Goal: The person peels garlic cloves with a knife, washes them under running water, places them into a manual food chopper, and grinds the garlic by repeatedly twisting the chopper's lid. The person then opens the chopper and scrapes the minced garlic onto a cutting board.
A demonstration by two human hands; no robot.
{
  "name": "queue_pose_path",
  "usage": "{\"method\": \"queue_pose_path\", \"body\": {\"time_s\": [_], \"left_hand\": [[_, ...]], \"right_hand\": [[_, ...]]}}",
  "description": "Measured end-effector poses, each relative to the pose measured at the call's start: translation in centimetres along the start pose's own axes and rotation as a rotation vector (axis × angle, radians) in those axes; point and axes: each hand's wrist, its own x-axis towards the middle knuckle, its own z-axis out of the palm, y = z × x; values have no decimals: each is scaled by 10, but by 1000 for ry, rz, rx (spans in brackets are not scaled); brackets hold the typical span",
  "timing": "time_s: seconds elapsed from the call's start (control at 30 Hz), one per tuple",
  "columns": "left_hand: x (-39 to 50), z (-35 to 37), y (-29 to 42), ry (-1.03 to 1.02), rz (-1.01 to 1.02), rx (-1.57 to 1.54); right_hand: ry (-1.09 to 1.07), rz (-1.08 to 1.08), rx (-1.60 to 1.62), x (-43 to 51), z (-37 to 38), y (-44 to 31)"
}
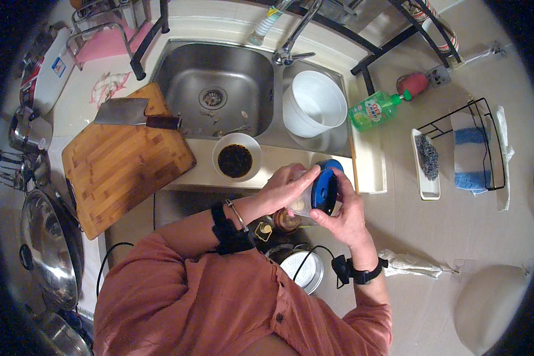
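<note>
Both hands hold a clear container (299, 205) with a blue lid (324, 192), tilted on its side before the counter edge. Around the clear body curls my left hand (282, 189). Fingers and thumb of my right hand (345, 211) grip the rim of the blue lid. Something pale shows inside the container. Behind the hands is another round blue object (330, 165), partly hidden. A white bowl (257, 161) of dark liquid with bits in it stands on the counter edge, left of the hands.
A cleaver (122, 111) lies on a wooden cutting board (127, 160) at the left, its handle towards the steel sink (213, 71). A white tub (302, 113) sits in the smaller basin, beside a green soap bottle (374, 111). Pot lids (49, 244) stand at far left.
</note>
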Motion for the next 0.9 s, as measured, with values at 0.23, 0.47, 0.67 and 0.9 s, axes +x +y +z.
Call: {"method": "queue_pose_path", "body": {"time_s": [0.23, 0.47, 0.67, 0.9], "left_hand": [[1, 1, -2, -76, -88, -126], [3, -3, -2, -142, -27, -79], [-3, -3, 10, -234, -127, -105], [-4, -10, 17, -302, -100, -77]], "right_hand": [[-107, -16, -26, 5, -10, -1], [-208, -42, -34, 8, -20, -7], [-274, -209, -45, 12, -29, -16], [-214, -294, -419, 10, -42, -35]]}}
